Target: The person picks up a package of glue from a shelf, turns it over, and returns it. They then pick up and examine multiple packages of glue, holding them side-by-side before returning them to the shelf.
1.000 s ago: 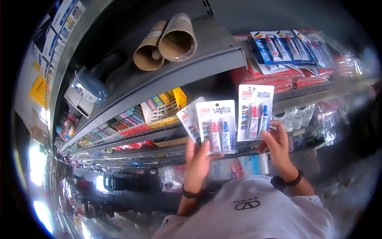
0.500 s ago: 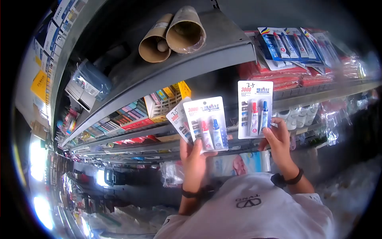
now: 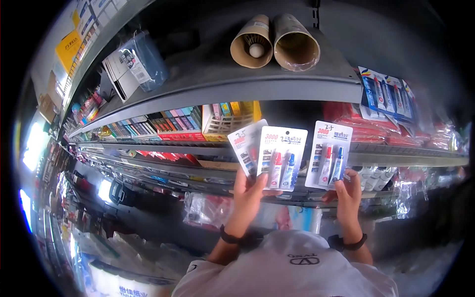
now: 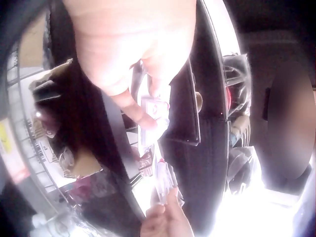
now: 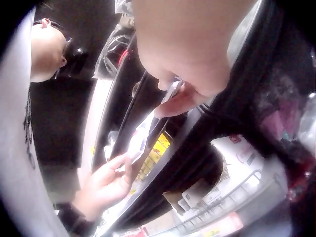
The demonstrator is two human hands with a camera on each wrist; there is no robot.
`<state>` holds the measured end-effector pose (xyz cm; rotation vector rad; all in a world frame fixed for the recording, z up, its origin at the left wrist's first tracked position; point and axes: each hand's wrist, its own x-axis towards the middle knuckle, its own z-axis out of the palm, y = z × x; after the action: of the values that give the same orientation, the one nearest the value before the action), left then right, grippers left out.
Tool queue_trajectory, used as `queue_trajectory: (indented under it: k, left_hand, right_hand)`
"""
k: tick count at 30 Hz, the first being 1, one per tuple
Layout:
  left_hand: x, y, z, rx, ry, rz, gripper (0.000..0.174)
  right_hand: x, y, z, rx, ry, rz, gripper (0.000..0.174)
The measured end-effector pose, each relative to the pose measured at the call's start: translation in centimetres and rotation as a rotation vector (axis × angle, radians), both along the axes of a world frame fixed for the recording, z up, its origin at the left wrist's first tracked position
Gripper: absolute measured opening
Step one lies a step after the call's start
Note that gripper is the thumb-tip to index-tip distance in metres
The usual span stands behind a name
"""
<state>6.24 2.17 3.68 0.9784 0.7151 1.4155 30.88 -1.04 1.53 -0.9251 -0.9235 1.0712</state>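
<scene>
My left hand (image 3: 249, 198) holds two glue blister packs fanned out, its thumb on the lower part of the front card. The front glue pack (image 3: 282, 161) shows a red-capped and a blue-capped tube, with a handwritten price. Partly behind it, the rear glue pack (image 3: 242, 148) leans to the left. A third, matching glue pack (image 3: 328, 156) is pinched at its lower right corner by my right hand (image 3: 349, 198). The packs stand side by side, printed faces toward the head camera. In the left wrist view, glare washes out much of the left hand's pack (image 4: 154, 116).
Ahead is a metal shelf (image 3: 217, 94) with two cardboard tubes (image 3: 297, 47), one holding a shuttlecock. Blue glue packs (image 3: 388, 96) lie on red packets (image 3: 346, 121) at the right. Small boxes (image 3: 173, 121) and a yellow carton (image 3: 256, 111) line the shelf below.
The head view has turned, so the shelf and cardboard tubes sit further right. Since half a second ago, the left hand's packs have come closer to the right hand's pack. Both hands keep their holds.
</scene>
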Motion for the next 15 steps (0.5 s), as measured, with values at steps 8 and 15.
queue_trajectory:
  k: [8, 15]
  left_hand:
    - [-0.55, 0.05, -0.36, -0.012, -0.004, 0.056, 0.037]
    - [-1.00, 0.25, -0.70, -0.021, -0.031, 0.056, 0.039]
  right_hand:
    - [-0.26, 0.39, 0.28, -0.003, -0.011, 0.067, 0.036]
    - [-0.35, 0.81, -0.21, 0.006, -0.012, 0.075, 0.032]
